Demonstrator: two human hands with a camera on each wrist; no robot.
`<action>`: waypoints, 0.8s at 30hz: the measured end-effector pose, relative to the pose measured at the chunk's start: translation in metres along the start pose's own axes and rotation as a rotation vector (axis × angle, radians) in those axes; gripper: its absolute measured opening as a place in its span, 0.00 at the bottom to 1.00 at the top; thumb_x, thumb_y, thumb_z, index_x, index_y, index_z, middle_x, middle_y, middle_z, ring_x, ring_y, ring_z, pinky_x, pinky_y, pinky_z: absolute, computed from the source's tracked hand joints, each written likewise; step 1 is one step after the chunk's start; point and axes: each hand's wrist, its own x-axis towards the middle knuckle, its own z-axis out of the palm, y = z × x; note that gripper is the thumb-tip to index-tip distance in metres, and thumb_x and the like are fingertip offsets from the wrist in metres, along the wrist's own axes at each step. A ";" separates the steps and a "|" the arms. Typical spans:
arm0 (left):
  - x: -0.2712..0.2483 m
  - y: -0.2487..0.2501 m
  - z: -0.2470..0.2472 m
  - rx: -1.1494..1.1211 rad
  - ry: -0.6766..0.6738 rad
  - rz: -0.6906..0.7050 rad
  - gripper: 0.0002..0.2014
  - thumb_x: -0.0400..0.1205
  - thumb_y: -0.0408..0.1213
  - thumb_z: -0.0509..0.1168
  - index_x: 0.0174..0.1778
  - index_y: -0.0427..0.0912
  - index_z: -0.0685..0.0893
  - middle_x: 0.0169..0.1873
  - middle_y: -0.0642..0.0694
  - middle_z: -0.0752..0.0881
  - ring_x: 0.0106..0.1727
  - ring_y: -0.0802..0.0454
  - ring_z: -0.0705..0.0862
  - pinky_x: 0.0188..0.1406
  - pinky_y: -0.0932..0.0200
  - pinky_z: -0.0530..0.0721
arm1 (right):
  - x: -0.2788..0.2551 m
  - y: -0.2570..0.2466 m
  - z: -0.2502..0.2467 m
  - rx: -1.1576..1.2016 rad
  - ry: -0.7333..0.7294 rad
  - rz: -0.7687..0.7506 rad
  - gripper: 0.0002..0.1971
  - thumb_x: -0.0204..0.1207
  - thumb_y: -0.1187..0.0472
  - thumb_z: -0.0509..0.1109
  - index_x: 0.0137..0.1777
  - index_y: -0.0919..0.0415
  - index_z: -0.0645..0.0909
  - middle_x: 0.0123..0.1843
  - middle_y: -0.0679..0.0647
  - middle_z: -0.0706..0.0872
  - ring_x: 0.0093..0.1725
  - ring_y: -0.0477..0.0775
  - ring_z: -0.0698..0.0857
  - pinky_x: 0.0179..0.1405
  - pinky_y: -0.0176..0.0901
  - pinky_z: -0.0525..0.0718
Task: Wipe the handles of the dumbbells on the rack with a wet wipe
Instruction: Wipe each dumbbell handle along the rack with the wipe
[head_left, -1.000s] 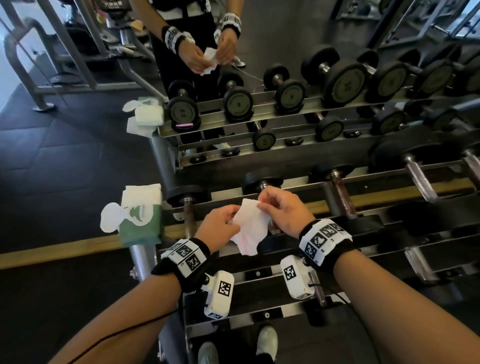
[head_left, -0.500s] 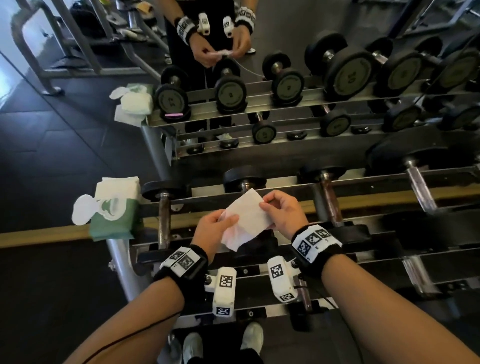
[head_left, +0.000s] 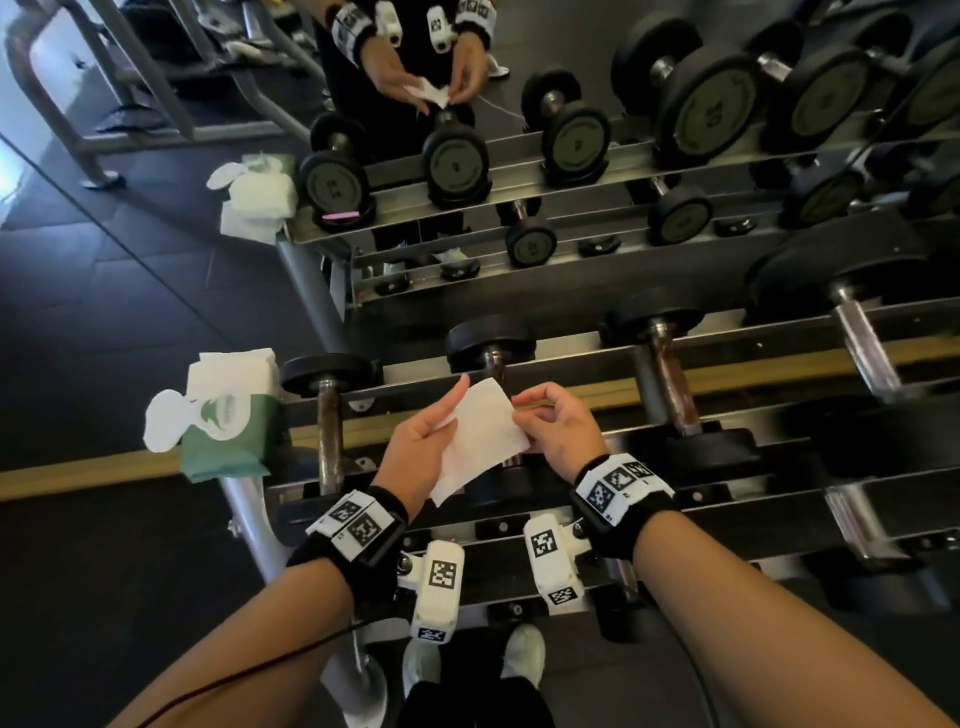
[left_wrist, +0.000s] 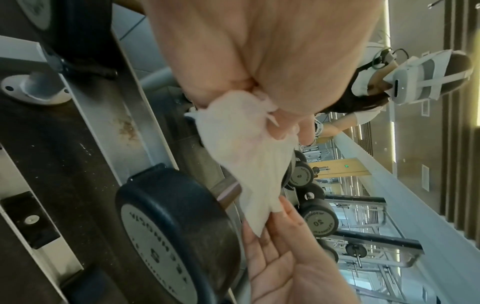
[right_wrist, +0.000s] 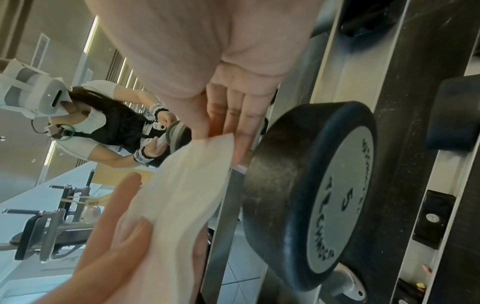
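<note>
I hold a white wet wipe (head_left: 483, 436) spread flat between both hands above the dumbbell rack (head_left: 582, 358). My left hand (head_left: 441, 421) grips its left side, thumb raised along the edge. My right hand (head_left: 524, 410) pinches the right edge. Both wrist views show the wet wipe (left_wrist: 241, 154) (right_wrist: 187, 185) stretched between the hands. Under it lies a small dumbbell (head_left: 491, 345) marked 5 (right_wrist: 324, 191), its handle mostly hidden. Another dumbbell with a rusty handle (head_left: 330, 431) lies to the left, and two more handles (head_left: 670, 384) (head_left: 862, 343) to the right.
A green pack of wipes (head_left: 228, 431) with its flap open sits on the rack's left end. A mirror behind the rack reflects me and the rows of dumbbells (head_left: 701, 114). Dark floor (head_left: 104, 571) lies to the left; my shoes (head_left: 524, 649) are below.
The wipe was bunched between my hands a second ago; now it is pulled out flat. My left thumb has lifted along its edge, and my head has tilted further down.
</note>
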 end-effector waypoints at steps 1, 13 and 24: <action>0.001 0.000 -0.005 -0.024 0.001 -0.019 0.24 0.90 0.34 0.55 0.64 0.72 0.84 0.61 0.50 0.88 0.55 0.44 0.89 0.55 0.40 0.89 | -0.003 0.001 0.001 0.048 -0.010 0.005 0.07 0.79 0.64 0.72 0.53 0.53 0.80 0.48 0.56 0.90 0.47 0.54 0.90 0.43 0.46 0.90; 0.053 0.000 -0.011 0.742 -0.035 0.197 0.26 0.91 0.35 0.53 0.85 0.58 0.60 0.54 0.47 0.82 0.49 0.59 0.81 0.48 0.71 0.73 | -0.042 0.049 -0.005 0.024 0.080 -0.010 0.07 0.78 0.58 0.74 0.55 0.51 0.88 0.52 0.48 0.90 0.55 0.47 0.88 0.65 0.51 0.84; 0.056 -0.020 0.002 0.939 -0.234 0.273 0.27 0.91 0.35 0.52 0.85 0.63 0.58 0.65 0.38 0.83 0.47 0.57 0.82 0.52 0.62 0.77 | -0.042 0.076 0.004 0.062 0.199 0.049 0.12 0.77 0.50 0.74 0.59 0.47 0.83 0.56 0.46 0.88 0.59 0.46 0.85 0.66 0.48 0.82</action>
